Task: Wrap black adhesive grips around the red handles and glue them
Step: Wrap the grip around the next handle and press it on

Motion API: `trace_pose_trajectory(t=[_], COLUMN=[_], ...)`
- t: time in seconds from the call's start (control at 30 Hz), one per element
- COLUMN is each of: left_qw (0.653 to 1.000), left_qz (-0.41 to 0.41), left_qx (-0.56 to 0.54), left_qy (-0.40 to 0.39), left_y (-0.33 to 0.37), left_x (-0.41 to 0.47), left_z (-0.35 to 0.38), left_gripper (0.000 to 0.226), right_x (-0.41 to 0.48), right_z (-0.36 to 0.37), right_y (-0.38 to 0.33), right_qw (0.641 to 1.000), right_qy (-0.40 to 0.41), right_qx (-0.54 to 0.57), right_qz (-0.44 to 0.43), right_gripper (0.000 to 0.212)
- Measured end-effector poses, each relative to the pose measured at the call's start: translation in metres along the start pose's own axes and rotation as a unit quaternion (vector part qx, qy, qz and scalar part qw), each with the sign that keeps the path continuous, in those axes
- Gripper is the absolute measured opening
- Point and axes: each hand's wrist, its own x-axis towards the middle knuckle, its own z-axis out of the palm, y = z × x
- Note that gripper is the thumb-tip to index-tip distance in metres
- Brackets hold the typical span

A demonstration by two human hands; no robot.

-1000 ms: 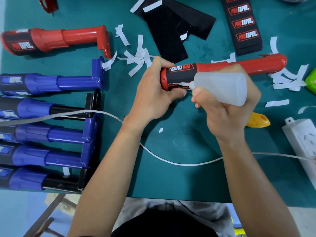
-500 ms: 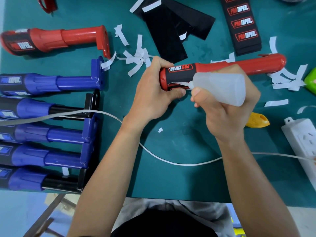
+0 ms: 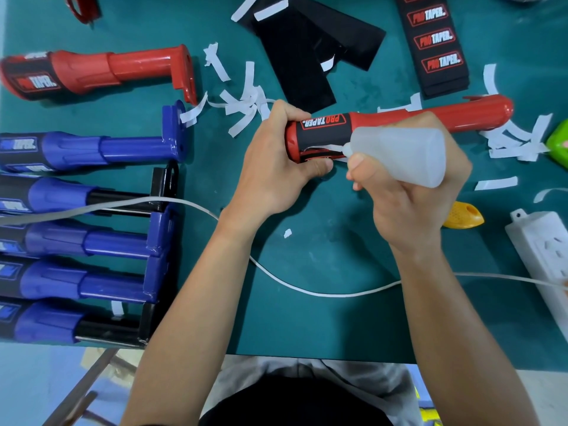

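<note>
Currently, a long red plastic handle (image 3: 430, 116) is held across the middle of the green-covered bench (image 3: 307, 318), its wrapped end pointing left. That end, covered by a black adhesive grip printed PRO TAPER (image 3: 322, 126), is clasped by the left hand (image 3: 276, 176): its fingers (image 3: 285, 110) are curled over the far side of the grip, and the thumb is pressed against the near side, just beside the loose seam. A translucent white plastic glue bottle (image 3: 405, 152) is gripped in the right hand (image 3: 408, 207), whose fingers are curled round the bottle's body with the thumb laid under the neck. The nozzle is set against the open seam, just right of the left thumb. Blue plastic handles (image 3: 92, 149) are laid in a row at the left, and white paper strips (image 3: 242, 109) are scattered around.
</note>
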Motion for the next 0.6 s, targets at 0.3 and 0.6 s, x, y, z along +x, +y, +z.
trace_pose_trajectory(t=[0.3,0.6], left_qw=[1.0,1.0], left_qz=[-0.007,-0.015], left_qx=[0.0,-0.008], left_qy=[-0.005,-0.013], left_y=[0.002,0.0027], left_x=[-0.0015,-0.0016], left_z=[-0.0012,-0.0017], left_gripper=[0.061,0.059], right_x=[0.0016,0.0036], right_z=[-0.0018,-0.0083], right_y=[-0.0037,-0.003], right_qw=[1.0,0.999], right_qy=[0.003,0.01], right_qx=[-0.017,-0.029], right_qz=[0.01,0.024], right_gripper=[0.027,0.029])
